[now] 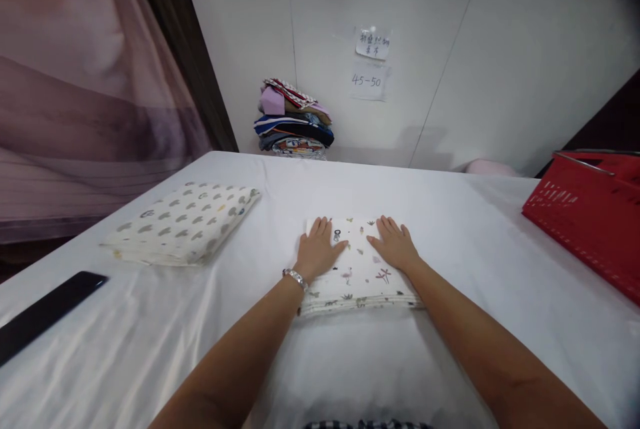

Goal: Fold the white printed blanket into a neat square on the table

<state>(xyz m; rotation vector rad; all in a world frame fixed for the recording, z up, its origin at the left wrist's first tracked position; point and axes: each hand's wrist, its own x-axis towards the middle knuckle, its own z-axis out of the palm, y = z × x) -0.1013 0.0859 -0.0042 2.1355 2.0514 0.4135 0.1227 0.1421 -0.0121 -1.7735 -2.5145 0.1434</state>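
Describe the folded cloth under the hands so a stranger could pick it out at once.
On the white-covered table, look to the middle of the near side, where the left hand and right hand lie flat. Beneath them is the folded cloth, a neat white square. Its print is sparse, small scattered figures including a flamingo, unlike the other folded cloth to the left, which carries rows of grey shapes.

on the white wall (450, 49) behind the table there are 2 small paper notes, one under the other. the upper note (373, 44) has handwritten characters in 2 short lines, but they are too small and blurred to read. the lower note (368, 81) shows the handwritten numbers "45-50". no other text, brand or label can be read anywhere else in the view.
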